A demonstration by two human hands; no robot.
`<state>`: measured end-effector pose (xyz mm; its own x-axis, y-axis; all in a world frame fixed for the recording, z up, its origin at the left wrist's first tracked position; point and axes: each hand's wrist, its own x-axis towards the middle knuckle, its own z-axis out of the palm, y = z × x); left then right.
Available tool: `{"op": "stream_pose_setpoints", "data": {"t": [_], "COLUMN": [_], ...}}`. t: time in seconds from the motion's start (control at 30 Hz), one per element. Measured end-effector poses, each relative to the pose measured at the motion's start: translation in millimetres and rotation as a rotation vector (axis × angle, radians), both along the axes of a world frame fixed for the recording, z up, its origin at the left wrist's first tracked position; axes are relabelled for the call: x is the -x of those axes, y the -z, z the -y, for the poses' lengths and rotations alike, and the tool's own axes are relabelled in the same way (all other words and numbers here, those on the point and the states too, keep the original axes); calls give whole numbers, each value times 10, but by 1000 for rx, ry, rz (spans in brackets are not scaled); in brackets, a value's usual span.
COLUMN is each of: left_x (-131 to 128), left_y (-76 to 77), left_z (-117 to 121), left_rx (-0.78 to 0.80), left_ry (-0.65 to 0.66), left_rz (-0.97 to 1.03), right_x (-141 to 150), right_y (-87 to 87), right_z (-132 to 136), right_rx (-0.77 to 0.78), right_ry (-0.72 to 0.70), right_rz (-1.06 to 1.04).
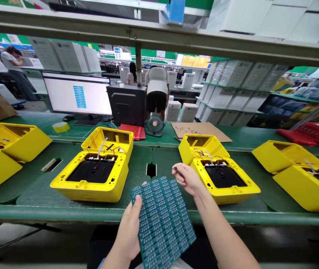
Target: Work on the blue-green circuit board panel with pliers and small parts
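Note:
My left hand (128,229) is closed on the left edge of a circuit board panel (165,224), with the thumb on top. The blue-green panel is made up of many small identical boards and is tilted toward me. Just above its upper right corner, my right hand (186,178) pinches a small dark piece (178,172); its kind is too small to make out. Beyond my hands, an opened yellow case (92,190) sits on the left. Another opened yellow case (232,194) stands close by my right forearm. Both show a black inner panel and thin wires.
The cases rest on a green conveyor line (139,157). Behind it are a monitor (76,93), a black computer tower (127,104), a small fan (155,125) and a cardboard sheet (201,131) with small dark pieces. A shelf beam (92,28) crosses overhead. Several people are farther back.

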<state>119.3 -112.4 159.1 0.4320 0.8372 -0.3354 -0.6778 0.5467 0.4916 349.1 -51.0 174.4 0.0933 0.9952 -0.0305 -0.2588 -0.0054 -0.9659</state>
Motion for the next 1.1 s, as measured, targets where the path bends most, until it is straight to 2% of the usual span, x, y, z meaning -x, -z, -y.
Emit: {"op": "stream_pose_setpoints", "data": {"t": [0.07,0.13,0.3,0.43,0.53,0.6,0.67,0.77,0.83,0.93,1.1], "left_x": [37,76,137,173,243,308,362,381,354,299,252], "left_y": [-33,-64,-127,-211,-305,-382,-466,-579,-613,-585,-490], "left_z": [-2,-20,-119,-129,-63,-12,15,-12,-57,-110,-111], "left_rx": [31,46,36,-54,-190,-382,-732,-1420,-1754,-1995,-2099], "left_ry": [43,95,190,133,12,-103,-113,121,234,263,378], "left_rz": [-4,-2,-10,-37,-156,-347,-561,-755,-851,-968,-962], "right_x": [-11,-5,18,-49,-145,-190,-198,-149,-101,-47,-12], "right_y": [51,92,134,121,91,85,103,147,154,109,59], "right_z": [-2,11,71,80,112,179,283,468,573,674,741], "right_rx": [36,68,75,121,140,129,138,188,202,212,270], "right_ry": [-84,-175,-306,-301,-256,-229,-261,-424,-509,-527,-494], "right_rz": [-151,-201,-70,-3,-58,-93,-119,-150,-170,-174,-162]}}
